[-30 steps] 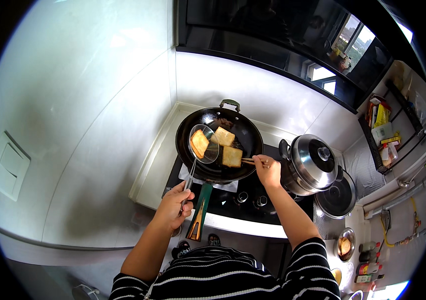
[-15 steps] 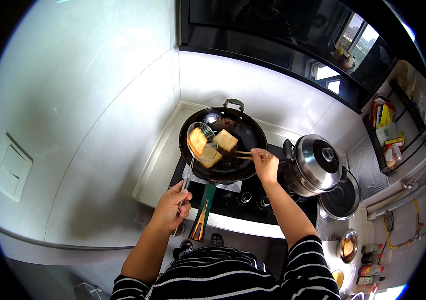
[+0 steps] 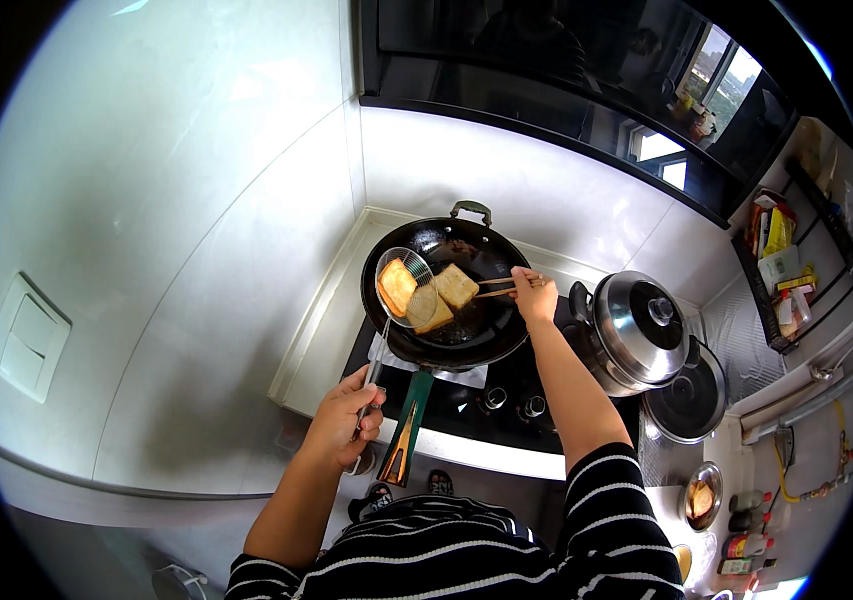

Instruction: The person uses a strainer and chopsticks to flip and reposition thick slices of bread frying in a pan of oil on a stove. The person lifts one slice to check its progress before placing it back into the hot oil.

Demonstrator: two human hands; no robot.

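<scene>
A black wok [image 3: 466,335] sits on the stove with golden fried slices in it. My left hand [image 3: 346,425] grips the long handle of a wire skimmer [image 3: 403,288], which holds one fried slice [image 3: 396,286] over the wok's left side. Another slice [image 3: 431,310] lies partly under the skimmer's rim. My right hand [image 3: 533,295] holds wooden chopsticks [image 3: 496,290] whose tips touch a third slice [image 3: 456,285] in the middle of the wok.
A steel pot with a lid [image 3: 636,325] stands right of the wok, a second lid [image 3: 691,400] below it. The wok's green handle [image 3: 406,430] points toward me. Stove knobs [image 3: 511,402] sit at the front. A shelf with packages [image 3: 781,265] hangs at right.
The skimmer with its slice has lifted slightly and moved left over the wok. My right hand has shifted the chopsticks toward the middle slice.
</scene>
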